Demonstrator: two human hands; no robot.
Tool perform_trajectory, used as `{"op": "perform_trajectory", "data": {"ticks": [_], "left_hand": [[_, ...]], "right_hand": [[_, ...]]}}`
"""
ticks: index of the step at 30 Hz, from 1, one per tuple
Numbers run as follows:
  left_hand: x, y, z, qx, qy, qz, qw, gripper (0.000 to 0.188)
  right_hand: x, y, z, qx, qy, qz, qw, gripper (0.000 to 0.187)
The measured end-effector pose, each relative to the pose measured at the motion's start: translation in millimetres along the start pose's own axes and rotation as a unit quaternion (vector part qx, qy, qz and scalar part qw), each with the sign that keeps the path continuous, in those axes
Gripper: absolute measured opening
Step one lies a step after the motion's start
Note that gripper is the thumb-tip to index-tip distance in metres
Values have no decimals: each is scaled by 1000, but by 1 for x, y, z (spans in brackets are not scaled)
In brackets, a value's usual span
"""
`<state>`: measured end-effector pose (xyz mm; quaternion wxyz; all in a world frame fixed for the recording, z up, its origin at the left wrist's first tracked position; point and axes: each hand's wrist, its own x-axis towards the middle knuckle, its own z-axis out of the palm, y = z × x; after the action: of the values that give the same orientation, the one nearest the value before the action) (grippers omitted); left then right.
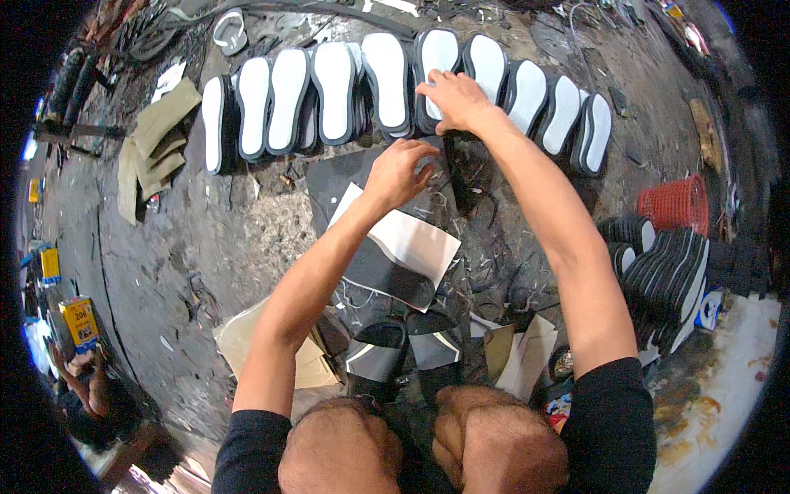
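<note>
Shoe soles with white tops and dark edges stand in a curved row of stacks across the far floor. My right hand (461, 100) reaches over one stack right of the middle, its fingers spread across the white-topped sole (439, 51) and the thumb apart near its close end. Just nearer, my left hand (401, 174) hovers with loosely bent fingers and nothing visible in them. It is nearest to the stack topped by another white sole (385, 72). Below it, a white sheet (417, 239) lies over a dark board (332, 183) on the floor.
More dark soles (671, 276) are piled at right beside a red basket (679, 203). Tan sheets (156, 123) lie at far left, and others by my feet. A lone sandal (230, 33) sits behind the row. At the left edge, another person's arm (97, 385) shows near a yellow can (80, 323).
</note>
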<state>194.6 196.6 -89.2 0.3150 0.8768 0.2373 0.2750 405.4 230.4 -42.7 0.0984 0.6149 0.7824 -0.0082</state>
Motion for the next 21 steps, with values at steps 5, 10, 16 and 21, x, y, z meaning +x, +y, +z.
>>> {"op": "perform_trajectory", "data": {"ticks": [5,10,16,21], "left_hand": [[10,-19,20,59,17,55,997,30],[37,-28,48,261,-1,63,963,48],[35,-31,54,288,-40,27,956,71],[49,-25,40,264,-126,-11,956,71]], "right_hand": [[2,9,3,80,10,-38,996,70],[-2,25,8,126,25,-39,991,67],[4,17,-46,-4,185,26,982,35],[15,59,-151,135,427,168,878,28]]}}
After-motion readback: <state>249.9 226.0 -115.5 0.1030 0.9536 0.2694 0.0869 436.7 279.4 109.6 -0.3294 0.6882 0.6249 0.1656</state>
